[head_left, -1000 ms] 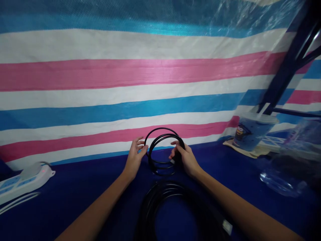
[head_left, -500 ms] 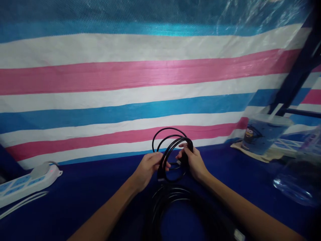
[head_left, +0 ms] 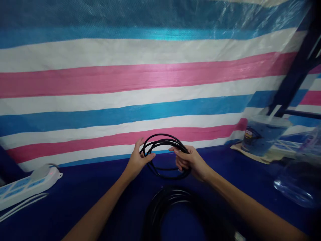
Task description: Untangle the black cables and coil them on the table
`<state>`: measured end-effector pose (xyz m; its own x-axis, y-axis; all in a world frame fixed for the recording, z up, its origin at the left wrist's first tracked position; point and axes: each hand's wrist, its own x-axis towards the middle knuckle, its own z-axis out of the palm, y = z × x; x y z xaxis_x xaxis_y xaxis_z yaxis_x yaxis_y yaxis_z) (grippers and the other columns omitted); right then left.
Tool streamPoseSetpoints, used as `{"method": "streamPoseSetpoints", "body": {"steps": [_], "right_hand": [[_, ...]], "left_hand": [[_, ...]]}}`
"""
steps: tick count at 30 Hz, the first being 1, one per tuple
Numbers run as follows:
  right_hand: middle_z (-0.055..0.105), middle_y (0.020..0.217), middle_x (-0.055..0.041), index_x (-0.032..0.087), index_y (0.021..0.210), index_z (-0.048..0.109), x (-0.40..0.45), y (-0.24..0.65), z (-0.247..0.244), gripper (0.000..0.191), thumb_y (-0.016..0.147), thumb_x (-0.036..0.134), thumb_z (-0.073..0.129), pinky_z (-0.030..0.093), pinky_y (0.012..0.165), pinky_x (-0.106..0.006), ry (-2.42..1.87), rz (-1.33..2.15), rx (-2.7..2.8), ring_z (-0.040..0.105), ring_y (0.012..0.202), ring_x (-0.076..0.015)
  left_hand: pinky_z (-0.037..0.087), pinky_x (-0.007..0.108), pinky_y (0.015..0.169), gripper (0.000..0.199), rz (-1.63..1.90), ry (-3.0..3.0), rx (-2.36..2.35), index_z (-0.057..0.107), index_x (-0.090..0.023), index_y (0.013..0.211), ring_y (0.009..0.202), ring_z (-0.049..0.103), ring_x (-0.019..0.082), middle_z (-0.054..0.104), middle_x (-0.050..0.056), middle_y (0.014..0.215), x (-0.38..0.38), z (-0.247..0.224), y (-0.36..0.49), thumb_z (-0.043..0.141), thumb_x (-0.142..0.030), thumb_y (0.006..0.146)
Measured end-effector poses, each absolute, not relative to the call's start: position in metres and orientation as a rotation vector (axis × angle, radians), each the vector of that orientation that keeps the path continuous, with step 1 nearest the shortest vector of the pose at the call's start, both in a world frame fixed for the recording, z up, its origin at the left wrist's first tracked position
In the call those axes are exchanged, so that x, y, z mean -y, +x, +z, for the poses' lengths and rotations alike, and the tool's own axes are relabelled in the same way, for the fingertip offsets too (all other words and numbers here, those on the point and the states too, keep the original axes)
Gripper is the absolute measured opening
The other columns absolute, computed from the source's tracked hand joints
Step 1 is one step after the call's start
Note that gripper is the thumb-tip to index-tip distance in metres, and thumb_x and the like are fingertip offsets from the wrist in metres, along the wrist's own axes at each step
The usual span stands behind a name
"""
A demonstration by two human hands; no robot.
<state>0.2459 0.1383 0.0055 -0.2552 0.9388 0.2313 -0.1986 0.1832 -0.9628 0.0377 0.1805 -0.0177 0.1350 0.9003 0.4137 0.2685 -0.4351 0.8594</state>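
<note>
A small coil of black cable (head_left: 164,140) is held up between both hands above the blue surface. My left hand (head_left: 138,159) grips its left side, thumb in front and fingers behind the loops. On the other side, my right hand (head_left: 192,162) closes round the coil's right side, with its index finger stretched along the loops. A bigger coil of black cable (head_left: 156,211) lies on the surface nearer to me, below the hands. A pale, blurred connector end (head_left: 239,236) shows beside it at the bottom edge.
A white power strip (head_left: 32,185) with a plugged-in adapter lies at the left, white cords beside it. At the right stand a plastic cup with a straw (head_left: 263,134) and a clear plastic container (head_left: 296,187). A striped plastic sheet (head_left: 150,77) hangs behind the blue tabletop (head_left: 100,180).
My left hand has moved left and regripped the small coil, which now spreads wider between the hands. The connector ends that showed by the hands are out of sight.
</note>
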Motion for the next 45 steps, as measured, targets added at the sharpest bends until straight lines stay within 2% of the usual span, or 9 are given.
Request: {"method": "streamPoseSetpoints", "body": {"steps": [4,8,13,20,23,29,37,41,45], "right_hand": [[0.029,0.039,0.0087,0.012,0.087,0.065,-0.141,0.255,0.011,0.033,0.079,0.044,0.061,0.035,0.047,-0.026,-0.85,1.224,1.537,0.032,0.038,-0.0072],[0.054,0.065,-0.0011,0.012,0.092,0.065,-0.151,0.269,0.0,0.039,0.079,0.048,0.06,0.036,0.058,-0.027,-1.1,0.822,1.63,0.049,0.061,-0.0119],[0.056,0.072,-0.0012,0.014,0.094,0.061,-0.153,0.265,-0.015,0.038,0.076,0.048,0.063,0.035,0.063,-0.027,-1.151,0.839,1.627,0.049,0.067,-0.0132],[0.064,0.089,-0.0118,0.012,0.097,0.061,-0.152,0.265,-0.01,0.065,0.086,0.066,0.026,0.041,0.079,-0.034,-0.643,1.716,1.326,0.06,0.087,-0.0223],[0.064,0.082,-0.0095,0.012,0.083,0.063,-0.15,0.267,-0.006,0.044,0.087,0.05,0.041,0.042,0.083,-0.036,-0.627,1.804,1.205,0.061,0.086,-0.0224],[0.06,0.073,-0.005,0.015,0.077,0.057,-0.147,0.259,0.003,0.024,0.081,0.038,0.059,0.043,0.073,-0.03,-0.677,1.567,1.315,0.059,0.075,-0.0174],[0.035,0.054,0.0061,0.018,0.082,0.052,-0.159,0.273,0.015,0.032,0.084,0.05,0.051,0.029,0.045,-0.022,-0.918,1.035,1.472,0.036,0.045,-0.0078],[0.048,0.067,0.0015,0.018,0.095,0.056,-0.149,0.26,0.009,0.039,0.081,0.054,0.053,0.033,0.051,-0.024,-1.106,0.818,1.786,0.042,0.057,-0.0103],[0.054,0.068,-0.0014,0.015,0.076,0.057,-0.147,0.246,0.0,0.03,0.081,0.045,0.056,0.035,0.057,-0.025,-1.161,0.683,1.849,0.047,0.063,-0.0123]], "left_hand": [[0.034,0.023,0.042,0.036,1.058,1.925,-1.068,0.064,-0.014,0.087,0.04,0.044,0.009,0.064,0.004,0.067,-0.177,-0.013,0.038,0.051,-0.048,0.082],[0.036,0.025,0.054,0.036,1.272,2.012,-1.202,0.057,-0.015,0.06,0.051,0.049,0.012,0.056,0.001,0.054,-0.166,-0.012,0.047,0.05,-0.042,0.083],[0.037,0.023,0.051,0.037,1.466,1.842,-1.198,0.05,-0.017,0.059,0.049,0.05,0.011,0.052,-0.001,0.05,-0.159,-0.008,0.058,0.051,-0.044,0.084],[0.027,0.02,0.03,0.039,1.425,1.373,-0.98,0.038,-0.019,0.063,0.028,0.029,0.006,0.028,-0.01,0.042,-0.173,-0.012,0.057,0.055,-0.05,0.08],[0.026,0.02,0.029,0.042,1.35,1.361,-0.921,0.034,-0.02,0.061,0.027,0.023,0.005,0.022,-0.011,0.041,-0.174,-0.014,0.057,0.054,-0.051,0.081],[0.025,0.019,0.028,0.042,1.295,1.385,-0.871,0.034,-0.02,0.061,0.027,0.02,0.004,0.019,-0.012,0.041,-0.173,-0.013,0.057,0.054,-0.051,0.08],[0.025,0.021,0.03,0.037,1.345,1.476,-0.997,0.04,-0.019,0.063,0.028,0.028,0.006,0.026,-0.01,0.042,-0.176,-0.014,0.053,0.057,-0.048,0.078],[0.025,0.021,0.035,0.033,1.545,1.462,-1.18,0.041,-0.019,0.064,0.034,0.034,0.006,0.033,-0.008,0.047,-0.173,-0.016,0.055,0.052,-0.044,0.082],[0.027,0.022,0.042,0.032,1.631,1.524,-1.251,0.038,-0.019,0.062,0.04,0.035,0.008,0.034,-0.007,0.049,-0.169,-0.015,0.053,0.048,-0.04,0.084]]}}
